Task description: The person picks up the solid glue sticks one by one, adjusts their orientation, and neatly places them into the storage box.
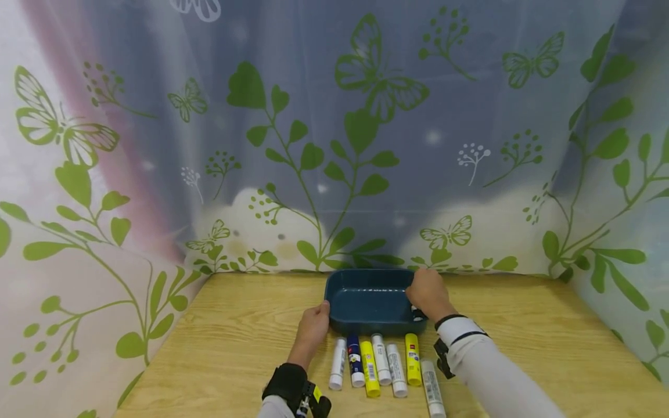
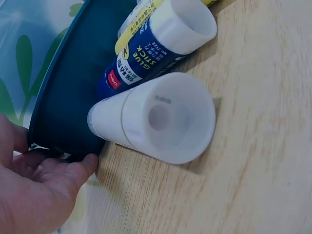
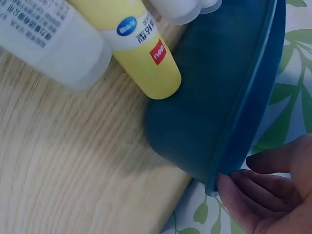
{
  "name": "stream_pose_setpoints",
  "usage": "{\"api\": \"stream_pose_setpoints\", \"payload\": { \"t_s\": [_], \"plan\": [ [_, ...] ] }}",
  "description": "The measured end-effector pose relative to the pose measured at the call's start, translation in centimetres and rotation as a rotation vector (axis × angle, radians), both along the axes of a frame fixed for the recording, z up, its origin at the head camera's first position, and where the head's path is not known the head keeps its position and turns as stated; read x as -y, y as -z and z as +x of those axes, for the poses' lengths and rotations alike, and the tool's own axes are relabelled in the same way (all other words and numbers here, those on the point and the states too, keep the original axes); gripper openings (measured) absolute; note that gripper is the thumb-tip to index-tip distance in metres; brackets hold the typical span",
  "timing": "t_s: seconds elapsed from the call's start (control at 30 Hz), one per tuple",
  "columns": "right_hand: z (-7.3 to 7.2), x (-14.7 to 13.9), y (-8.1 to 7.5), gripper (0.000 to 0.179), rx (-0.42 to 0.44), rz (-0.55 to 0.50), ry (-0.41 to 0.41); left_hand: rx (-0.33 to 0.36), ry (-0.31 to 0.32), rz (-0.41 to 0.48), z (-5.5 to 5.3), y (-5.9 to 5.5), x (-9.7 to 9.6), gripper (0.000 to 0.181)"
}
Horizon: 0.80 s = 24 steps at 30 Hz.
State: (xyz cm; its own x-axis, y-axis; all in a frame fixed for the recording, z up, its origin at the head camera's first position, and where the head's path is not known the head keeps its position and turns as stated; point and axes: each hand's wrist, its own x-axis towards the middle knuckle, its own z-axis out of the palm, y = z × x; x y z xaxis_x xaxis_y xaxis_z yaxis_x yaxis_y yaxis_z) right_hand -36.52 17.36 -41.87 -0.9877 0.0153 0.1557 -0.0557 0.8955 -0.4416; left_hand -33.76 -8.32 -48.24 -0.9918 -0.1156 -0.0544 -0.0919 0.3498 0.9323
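A dark teal rectangular dish [image 1: 366, 306] stands at the back of the table. My left hand [image 1: 312, 330] grips its left end, thumb by the rim and fingers beneath in the left wrist view. At the opposite end, my right hand [image 1: 431, 294] pinches the rim; the right wrist view shows its fingers curled at the corner. A small black-and-white patch [image 1: 417, 314] shows inside the dish beside that hand. Several glue sticks lie in a row before the dish, among them a blue one [image 2: 141, 61], a white one [image 2: 131, 114] and a yellow one [image 3: 146, 58].
At the right end of the row, a white glue stick [image 1: 432, 388] lies nearer the front than the others. The wooden table [image 1: 235, 325] meets a patterned curtain [image 1: 292, 145] right behind the dish, and similar cloth hangs on both sides.
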Motion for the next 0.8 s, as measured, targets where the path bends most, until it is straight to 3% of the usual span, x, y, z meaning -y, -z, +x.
{"api": "stream_pose_setpoints", "payload": {
  "t_s": [0.27,0.47,0.8],
  "plan": [
    [0.8,-0.4,-1.2,0.046,-0.018,-0.056,-0.039,0.008,0.001,-0.008,0.2,0.0,-0.1,0.052],
    [1.7,-0.5,-2.4,0.050,-0.061,-0.053,-0.076,0.006,0.003,-0.010,0.3,0.0,0.0,0.051],
    [4.2,0.3,-4.4,0.048,-0.022,-0.063,-0.100,0.016,0.000,0.007,0.2,-0.2,0.1,0.051]
  ]
}}
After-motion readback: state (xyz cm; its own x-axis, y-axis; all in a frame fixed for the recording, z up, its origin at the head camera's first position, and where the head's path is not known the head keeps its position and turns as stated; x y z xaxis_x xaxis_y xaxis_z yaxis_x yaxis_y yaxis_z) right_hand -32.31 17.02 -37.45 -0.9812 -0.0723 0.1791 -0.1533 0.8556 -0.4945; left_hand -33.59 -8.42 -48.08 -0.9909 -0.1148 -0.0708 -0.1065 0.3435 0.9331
